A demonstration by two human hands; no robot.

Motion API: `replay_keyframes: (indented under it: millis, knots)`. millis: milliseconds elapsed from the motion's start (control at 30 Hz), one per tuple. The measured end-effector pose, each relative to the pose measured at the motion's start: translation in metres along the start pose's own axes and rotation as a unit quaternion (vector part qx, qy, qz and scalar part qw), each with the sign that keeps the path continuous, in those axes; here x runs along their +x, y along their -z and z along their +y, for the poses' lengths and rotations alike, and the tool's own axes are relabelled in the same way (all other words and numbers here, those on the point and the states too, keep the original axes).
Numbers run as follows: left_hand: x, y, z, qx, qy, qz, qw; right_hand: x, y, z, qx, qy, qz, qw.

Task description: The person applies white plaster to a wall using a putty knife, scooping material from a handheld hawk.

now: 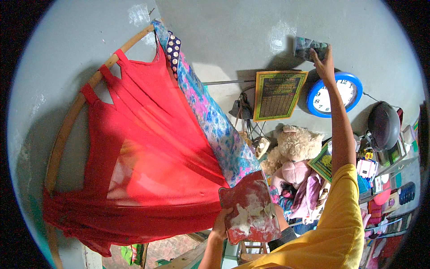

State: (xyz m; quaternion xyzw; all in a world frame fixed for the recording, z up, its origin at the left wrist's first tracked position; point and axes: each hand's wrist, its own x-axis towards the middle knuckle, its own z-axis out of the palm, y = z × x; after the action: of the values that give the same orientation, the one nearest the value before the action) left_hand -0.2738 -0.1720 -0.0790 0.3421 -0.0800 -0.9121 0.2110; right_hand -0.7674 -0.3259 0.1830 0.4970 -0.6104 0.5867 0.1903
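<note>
My left hand (221,224) grips the left edge of a dark red flat board (237,201), whose face is smeared with whitish paste. High up at the wall (237,27), my right hand (326,67) is closed round a dark, shiny rectangular piece (309,48); its exact kind cannot be made out. My right arm, in a yellow sleeve (336,219), reaches up across a blue-rimmed wall clock (313,101). Left of the rectangular piece, a rough white patch (277,36) marks the grey wall.
Red cloth (165,152) hangs from a curved wooden pole (67,125) at the left, beside a blue flowered cloth (206,107). A framed sign (280,95), stuffed toys (299,145) and a dark pan (384,125) stand or hang at the right. Crowded shelves line the far right.
</note>
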Motion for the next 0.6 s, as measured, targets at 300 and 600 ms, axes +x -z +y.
replay_keyframes:
  millis: [300,600]
  knots:
    - [0.004,0.014,-0.002,-0.020,0.024,-0.017,0.999,-0.008,-0.028,0.003,-0.092,0.029,0.066,0.993]
    - [0.010,0.007,-0.003,-0.009,0.014,0.005,1.000,-0.005,-0.037,0.004,-0.071,0.055,0.083,0.993]
